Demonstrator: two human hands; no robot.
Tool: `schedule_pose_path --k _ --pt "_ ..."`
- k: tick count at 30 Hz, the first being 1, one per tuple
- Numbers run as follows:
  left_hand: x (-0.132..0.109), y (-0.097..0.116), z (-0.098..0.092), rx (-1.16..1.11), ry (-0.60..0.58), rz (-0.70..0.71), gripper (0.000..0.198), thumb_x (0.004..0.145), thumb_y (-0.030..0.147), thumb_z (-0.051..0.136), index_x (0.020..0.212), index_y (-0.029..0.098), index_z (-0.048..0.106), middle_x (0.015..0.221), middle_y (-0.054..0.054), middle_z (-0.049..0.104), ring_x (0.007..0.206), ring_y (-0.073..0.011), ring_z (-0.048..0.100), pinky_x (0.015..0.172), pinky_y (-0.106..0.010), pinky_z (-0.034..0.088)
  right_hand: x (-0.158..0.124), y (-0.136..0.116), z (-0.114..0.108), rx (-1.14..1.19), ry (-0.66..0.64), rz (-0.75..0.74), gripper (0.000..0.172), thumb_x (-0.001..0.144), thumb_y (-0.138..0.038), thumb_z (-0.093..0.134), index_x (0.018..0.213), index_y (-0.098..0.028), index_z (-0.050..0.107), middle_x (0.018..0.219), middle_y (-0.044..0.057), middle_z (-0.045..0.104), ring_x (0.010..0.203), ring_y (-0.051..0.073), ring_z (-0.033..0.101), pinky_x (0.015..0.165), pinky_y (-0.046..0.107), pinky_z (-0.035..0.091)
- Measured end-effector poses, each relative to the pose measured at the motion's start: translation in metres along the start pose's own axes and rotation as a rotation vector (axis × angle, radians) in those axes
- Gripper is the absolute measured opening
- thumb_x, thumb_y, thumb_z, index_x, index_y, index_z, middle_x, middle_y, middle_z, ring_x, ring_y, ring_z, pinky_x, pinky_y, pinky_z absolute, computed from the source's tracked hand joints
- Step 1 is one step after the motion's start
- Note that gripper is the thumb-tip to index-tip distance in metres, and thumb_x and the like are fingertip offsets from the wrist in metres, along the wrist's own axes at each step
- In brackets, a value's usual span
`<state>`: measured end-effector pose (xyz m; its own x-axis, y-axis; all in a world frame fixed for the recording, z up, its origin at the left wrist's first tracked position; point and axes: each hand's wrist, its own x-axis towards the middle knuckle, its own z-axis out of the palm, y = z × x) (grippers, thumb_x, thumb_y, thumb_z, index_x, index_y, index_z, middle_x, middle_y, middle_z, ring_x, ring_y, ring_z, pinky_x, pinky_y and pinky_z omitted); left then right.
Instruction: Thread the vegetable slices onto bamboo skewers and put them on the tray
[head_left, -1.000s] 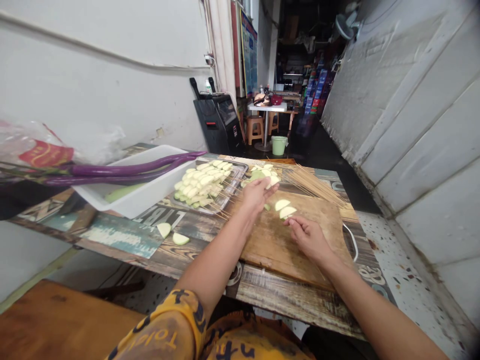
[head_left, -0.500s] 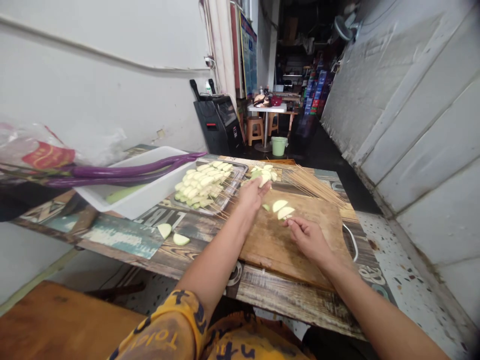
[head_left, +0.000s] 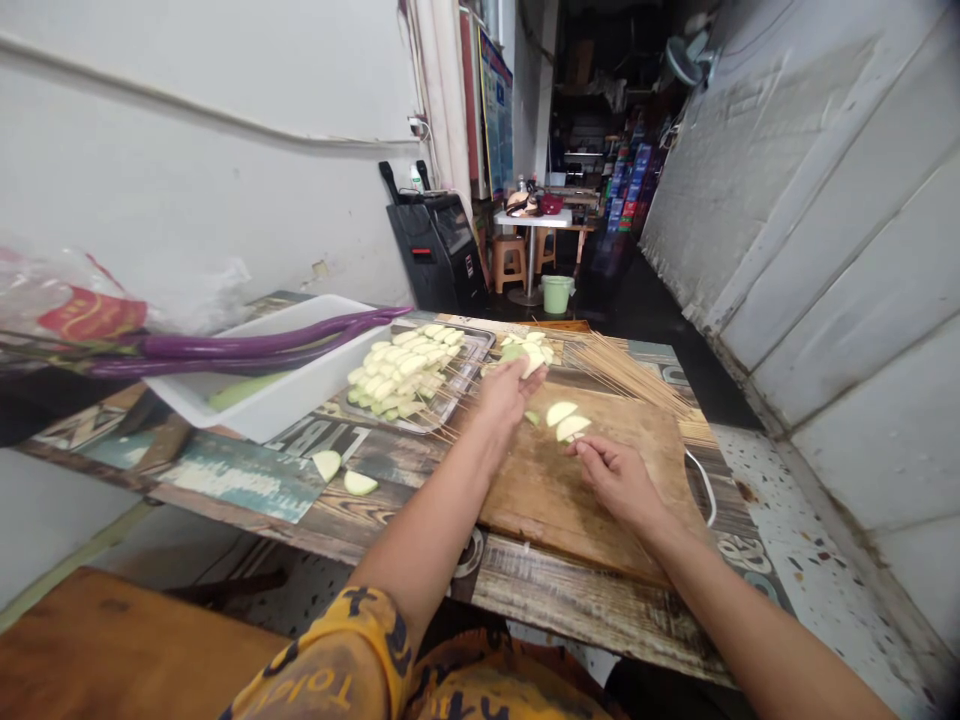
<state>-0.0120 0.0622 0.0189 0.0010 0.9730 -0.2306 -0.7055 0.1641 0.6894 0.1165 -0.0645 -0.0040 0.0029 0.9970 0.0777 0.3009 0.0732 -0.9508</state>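
My left hand (head_left: 510, 392) is at the far left edge of the cutting board (head_left: 585, 510), its fingers closed on a pale green vegetable slice (head_left: 534, 364) by a small pile of slices (head_left: 525, 343). Over the board, my right hand (head_left: 613, 475) pinches a thin skewer, mostly hidden by the fingers. Two half-moon slices (head_left: 561, 412) sit just beyond those fingertips; the nearer one touches the skewer's tip area. To the left, a metal tray (head_left: 471, 365) holds stacked skewered slices (head_left: 409, 360).
Loose bamboo skewers (head_left: 637, 372) lie beyond the board. Long purple eggplants (head_left: 255, 345) rest across a white bin (head_left: 262, 415) at left. Two stray slices (head_left: 360, 483) lie on the wood-patterned table (head_left: 420, 470). A plastic bag (head_left: 90, 305) is at far left.
My left hand has shifted very slightly to the right and the slice in it shows more broadly. My right hand stays almost still at the skewer.
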Motion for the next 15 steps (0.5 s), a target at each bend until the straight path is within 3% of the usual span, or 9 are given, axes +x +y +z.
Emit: schedule_pose_path --k 5,11,15 --pt "0.004 0.001 -0.001 -0.044 0.007 -0.043 0.004 0.078 0.005 0.054 0.077 0.007 0.058 0.073 -0.009 0.066 0.065 -0.0142 0.066 0.066 -0.025 0.055 0.000 0.001 0.000 -0.014 0.002 -0.024 0.034 0.080 -0.044 0.045 0.082 -0.014 0.061 0.048 -0.006 0.033 0.041 0.008 0.027 0.041 0.022 0.021" --pt "0.013 0.002 -0.005 -0.192 -0.005 -0.305 0.012 0.083 0.007 0.047 0.086 0.005 0.059 0.063 -0.008 0.064 0.058 -0.0117 0.064 0.055 -0.016 0.053 0.000 0.000 -0.001 -0.033 0.007 -0.044 0.031 0.080 -0.041 0.046 0.080 -0.014 0.061 0.048 -0.006 0.031 0.042 0.008 0.027 0.042 0.022 0.021" --pt "0.013 0.004 -0.005 -0.263 -0.071 -0.399 0.018 0.082 0.002 0.044 0.090 0.006 0.059 0.064 -0.007 0.064 0.059 -0.0111 0.064 0.053 -0.015 0.053 0.000 -0.003 0.000 -0.026 0.000 -0.049 0.032 0.080 -0.041 0.045 0.080 -0.013 0.060 0.049 -0.005 0.033 0.043 0.008 0.027 0.042 0.022 0.021"
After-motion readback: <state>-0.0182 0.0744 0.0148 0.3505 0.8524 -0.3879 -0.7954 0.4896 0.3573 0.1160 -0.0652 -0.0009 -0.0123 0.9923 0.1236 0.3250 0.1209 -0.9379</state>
